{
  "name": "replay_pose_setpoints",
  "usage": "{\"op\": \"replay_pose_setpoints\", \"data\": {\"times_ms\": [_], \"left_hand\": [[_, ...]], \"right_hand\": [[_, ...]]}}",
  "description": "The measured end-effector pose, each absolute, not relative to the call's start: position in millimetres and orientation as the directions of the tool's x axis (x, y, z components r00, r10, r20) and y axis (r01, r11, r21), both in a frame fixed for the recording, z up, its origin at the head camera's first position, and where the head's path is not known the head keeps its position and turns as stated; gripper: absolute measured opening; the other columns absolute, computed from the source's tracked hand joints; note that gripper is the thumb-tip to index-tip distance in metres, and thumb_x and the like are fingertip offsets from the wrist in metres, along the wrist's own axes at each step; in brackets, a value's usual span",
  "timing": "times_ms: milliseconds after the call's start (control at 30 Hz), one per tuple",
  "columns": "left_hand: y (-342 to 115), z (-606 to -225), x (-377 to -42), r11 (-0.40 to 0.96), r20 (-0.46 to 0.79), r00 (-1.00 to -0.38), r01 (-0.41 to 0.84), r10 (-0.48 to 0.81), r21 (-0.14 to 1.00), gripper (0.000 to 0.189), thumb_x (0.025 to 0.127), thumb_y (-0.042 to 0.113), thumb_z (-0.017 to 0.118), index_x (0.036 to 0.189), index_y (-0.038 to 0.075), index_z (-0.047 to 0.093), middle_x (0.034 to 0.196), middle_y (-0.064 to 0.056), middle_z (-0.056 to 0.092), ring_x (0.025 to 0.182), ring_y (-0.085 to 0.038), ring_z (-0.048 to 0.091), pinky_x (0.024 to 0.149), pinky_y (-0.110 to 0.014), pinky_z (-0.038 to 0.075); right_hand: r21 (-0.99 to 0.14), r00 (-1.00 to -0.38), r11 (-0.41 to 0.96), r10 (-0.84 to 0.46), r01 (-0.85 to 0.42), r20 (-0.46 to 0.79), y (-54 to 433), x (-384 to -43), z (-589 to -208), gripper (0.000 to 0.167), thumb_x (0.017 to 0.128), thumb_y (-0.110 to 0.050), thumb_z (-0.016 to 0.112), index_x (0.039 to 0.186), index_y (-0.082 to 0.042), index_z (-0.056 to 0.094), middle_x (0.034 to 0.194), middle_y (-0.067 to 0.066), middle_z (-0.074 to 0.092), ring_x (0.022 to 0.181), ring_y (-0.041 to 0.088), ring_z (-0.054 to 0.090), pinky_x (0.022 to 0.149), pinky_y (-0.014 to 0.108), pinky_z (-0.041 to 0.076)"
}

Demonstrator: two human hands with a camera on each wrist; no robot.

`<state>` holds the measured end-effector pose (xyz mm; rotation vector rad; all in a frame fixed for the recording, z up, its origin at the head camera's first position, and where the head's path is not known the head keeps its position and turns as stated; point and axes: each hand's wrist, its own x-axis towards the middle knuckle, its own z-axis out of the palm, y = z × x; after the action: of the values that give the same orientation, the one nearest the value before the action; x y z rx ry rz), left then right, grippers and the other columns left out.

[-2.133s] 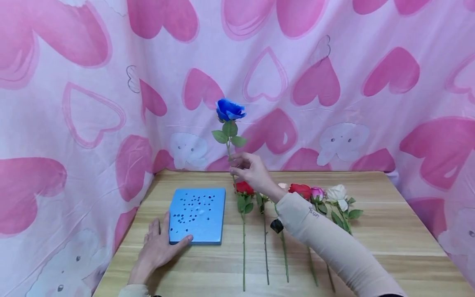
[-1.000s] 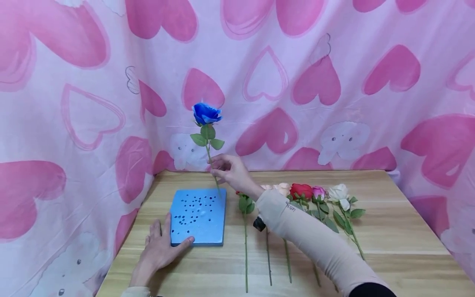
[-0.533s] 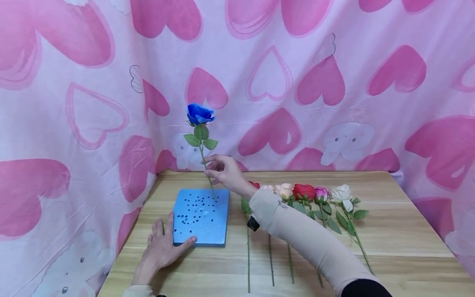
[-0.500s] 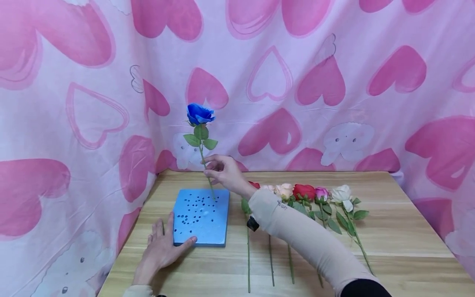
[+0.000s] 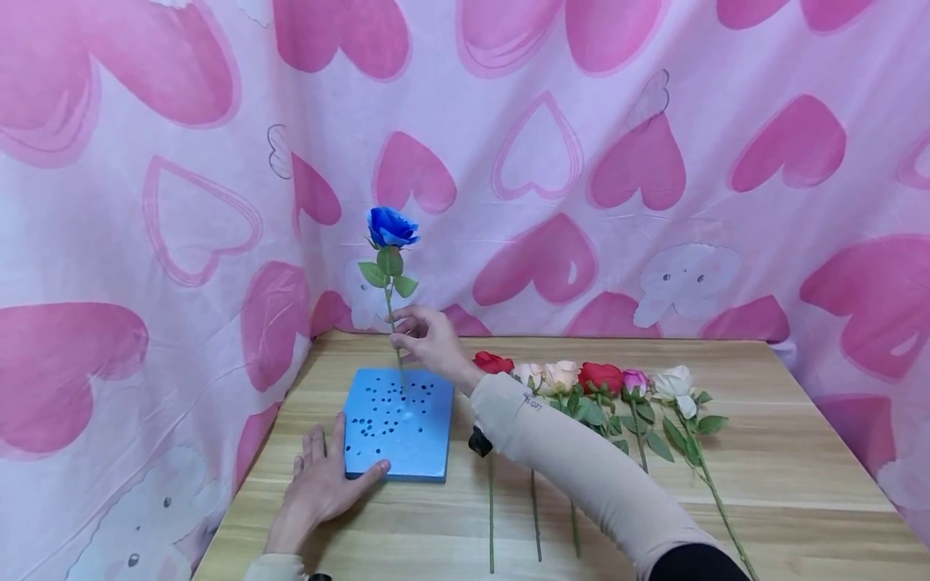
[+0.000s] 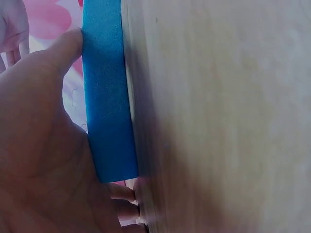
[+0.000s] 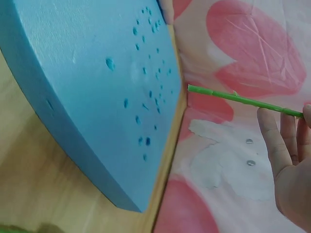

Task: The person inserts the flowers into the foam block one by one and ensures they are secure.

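My right hand (image 5: pixel 432 343) pinches the stem of a blue rose (image 5: pixel 392 227) between thumb and fingers, bloom up and tilted slightly left. In the right wrist view the green stem's (image 7: pixel 223 94) cut end is bare and stands off the face of a blue foam block (image 7: pixel 87 92). The head view has that stem end over the block's far part, among many small holes. My left hand (image 5: pixel 320 488) rests against the foam block (image 5: pixel 429 444), thumb on its near edge and straight fingers along its left side. The left wrist view shows the thumb at the block's edge (image 6: pixel 107 97).
Right of the block several roses lie on the wooden table (image 5: pixel 792 492), blooms away from me: a red rose (image 5: pixel 494 362), pale ones, another red rose (image 5: pixel 601 377), a pink rose (image 5: pixel 635 382) and a white rose (image 5: pixel 674 383). My right sleeve (image 5: pixel 574 460) passes over some stems. A heart-patterned curtain (image 5: pixel 538 266) hangs behind.
My right hand has carried the blue rose leftward from above the red rose to over the foam block, its stem end lowered towards the holes. The left hand has stayed on the block.
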<state>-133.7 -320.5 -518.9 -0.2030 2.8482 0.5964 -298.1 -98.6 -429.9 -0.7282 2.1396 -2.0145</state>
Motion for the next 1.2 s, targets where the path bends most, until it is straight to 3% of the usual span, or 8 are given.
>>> {"op": "replay_pose_setpoints", "data": {"times_ms": [167, 433, 1033, 1200], "left_hand": [[-320.7, -518.7, -136.4, 0.909, -0.238, -0.967, -0.178, -0.091, 0.376, 0.137, 0.092, 0.092, 0.059, 0.178, 0.004, -0.001, 0.174, -0.048, -0.005, 0.162, -0.069, -0.005, 0.129, -0.081, 0.007], [-320.2, -516.5, -137.7, 0.914, -0.249, -0.965, -0.174, -0.084, 0.366, 0.136, 0.093, 0.092, 0.057, 0.178, 0.004, -0.001, 0.174, -0.047, -0.007, 0.162, -0.069, -0.004, 0.13, -0.081, 0.006], [-322.3, -523.3, -136.4, 0.905, -0.254, -0.963, -0.186, -0.091, 0.383, 0.138, 0.091, 0.092, 0.06, 0.178, 0.003, 0.002, 0.174, -0.049, -0.004, 0.16, -0.071, -0.004, 0.127, -0.085, 0.006], [-321.0, -520.3, -137.6, 0.905, -0.276, -0.957, -0.196, -0.092, 0.378, 0.138, 0.092, 0.093, 0.058, 0.178, 0.003, -0.002, 0.174, -0.048, -0.008, 0.161, -0.07, -0.007, 0.128, -0.083, 0.005]], "right_hand": [[-0.974, -0.895, 0.005, -0.394, -0.229, 0.208, -105.3, -300.3, -437.2, 0.032, 0.103, -0.005, 0.08, 0.134, -0.012, 0.076, 0.105, 0.008, 0.075, 0.096, 0.023, 0.078, 0.078, 0.038, 0.071], [-0.98, -0.889, -0.028, -0.417, -0.195, 0.189, -111.7, -301.8, -443.8, 0.029, 0.106, -0.005, 0.076, 0.132, -0.018, 0.077, 0.107, 0.01, 0.074, 0.107, 0.042, 0.078, 0.08, 0.039, 0.071], [-0.975, -0.882, -0.028, -0.422, -0.22, 0.211, -136.6, -302.9, -452.1, 0.029, 0.104, -0.001, 0.077, 0.131, -0.012, 0.077, 0.104, 0.007, 0.076, 0.094, 0.023, 0.079, 0.077, 0.039, 0.071], [-0.975, -0.881, -0.024, -0.423, -0.223, 0.212, -139.3, -304.7, -452.8, 0.028, 0.105, -0.003, 0.077, 0.131, -0.012, 0.077, 0.105, 0.007, 0.076, 0.097, 0.027, 0.08, 0.078, 0.039, 0.071]]}}
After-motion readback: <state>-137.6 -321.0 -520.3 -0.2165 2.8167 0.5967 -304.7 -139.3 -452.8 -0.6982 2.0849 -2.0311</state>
